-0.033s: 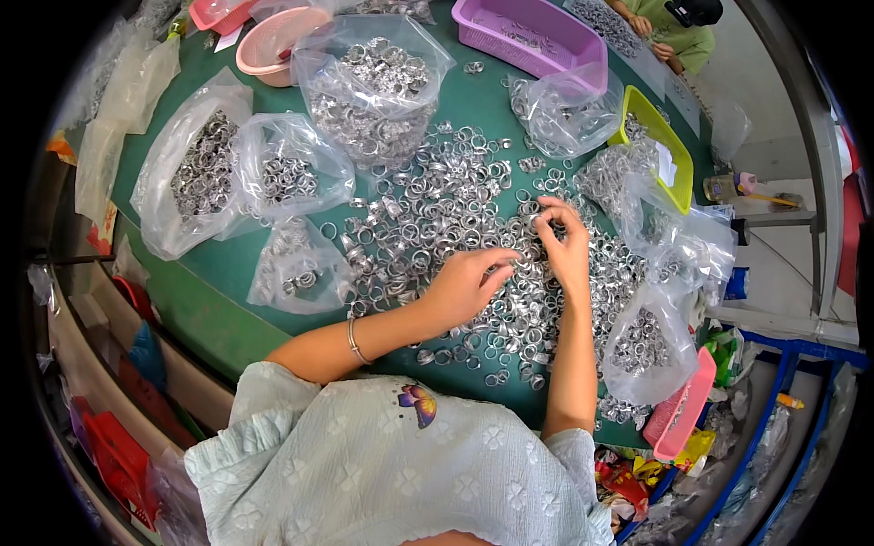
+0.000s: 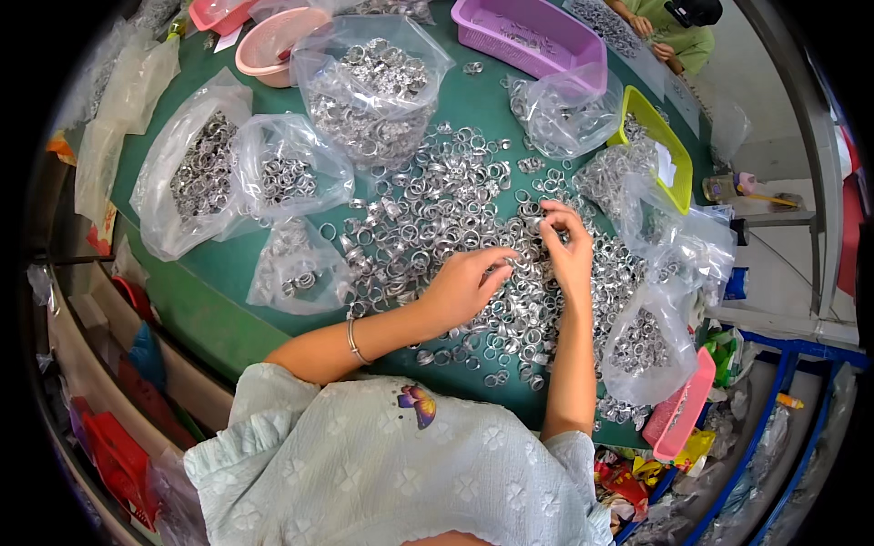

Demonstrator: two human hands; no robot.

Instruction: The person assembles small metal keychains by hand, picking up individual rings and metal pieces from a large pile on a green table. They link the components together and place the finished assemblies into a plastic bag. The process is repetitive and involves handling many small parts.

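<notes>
Across the green table point(image 2: 214, 273), many silver rings point(image 2: 437, 227) lie heaped loose; others already sit in clear plastic bags point(image 2: 218, 102). Over the loose ones, the left hand point(image 2: 464, 287) and right hand point(image 2: 572, 259) curl partly closed; whether either grips a ring, I cannot tell.

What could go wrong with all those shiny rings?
The big clear bag at the back is open and heaped with rings, so a bump might spill some. The open bag at the right lies right beside the loose rings, so its rings could slide out and get mixed in. Some loose rings lie close to the person's shirt, so a nudge might knock them off the table.
</notes>
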